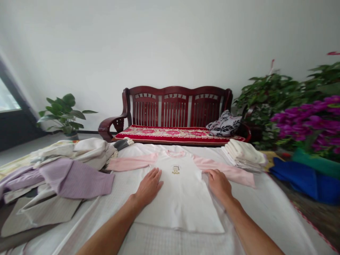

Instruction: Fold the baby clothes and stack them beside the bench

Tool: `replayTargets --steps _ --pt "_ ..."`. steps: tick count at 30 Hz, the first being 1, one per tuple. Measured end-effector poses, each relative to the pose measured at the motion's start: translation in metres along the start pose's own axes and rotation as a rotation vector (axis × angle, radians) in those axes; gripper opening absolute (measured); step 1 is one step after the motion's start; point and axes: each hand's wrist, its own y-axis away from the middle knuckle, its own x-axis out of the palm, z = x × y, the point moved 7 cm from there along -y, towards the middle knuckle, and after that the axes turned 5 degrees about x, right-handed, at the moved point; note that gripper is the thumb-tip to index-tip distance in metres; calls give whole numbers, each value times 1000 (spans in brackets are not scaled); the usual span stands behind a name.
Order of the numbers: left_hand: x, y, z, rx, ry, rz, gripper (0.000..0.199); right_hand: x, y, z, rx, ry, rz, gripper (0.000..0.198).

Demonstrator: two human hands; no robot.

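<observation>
A white long-sleeved shirt (180, 198) with pink sleeves and a small print on its chest lies spread flat on a white cloth (265, 212), collar away from me. Both sleeves stretch out to the sides. On the shirt's left side, below the underarm, my left hand (151, 185) rests flat and open, fingers pointing forward. My right hand (219, 182) is at the opposite side edge under the right sleeve. Its fingers are slightly bent, with the fingertips touching the fabric, and the hand looks open. Its thumb cannot be made out clearly.
Rumpled clothes, including a lilac garment (77, 179), are heaped at left. A folded stack of pale clothes (243, 154) stands at back right. Beyond are a wooden bench (175, 102) with a patterned cushion (225, 124), a potted plant (66, 113) and purple flowers (313, 122). Blue cloth (305, 180) lies at right.
</observation>
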Motion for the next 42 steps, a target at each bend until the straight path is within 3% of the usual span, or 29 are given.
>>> replayTargets --steps 4,7,12,16,19,26,42 --pt "5 1 1 -3 22 35 46 -1 -3 -8 25 48 -4 33" --pt "-5 -1 -13 -1 41 49 38 -1 -3 -5 -21 64 -27 35" --pt "-18 -20 -94 212 159 154 32 -5 -9 5 -79 150 -27 37" --pt "-9 -47 -150 238 137 182 53 -4 -18 10 -90 247 45 32" --pt "8 -62 -171 205 140 173 70 0 -24 10 -113 310 84 33" --pt "35 -59 -178 201 105 184 82 6 -36 1 -127 344 38 29" --pt "31 -50 -189 471 242 199 64 9 -45 -13 -53 74 -3 37"
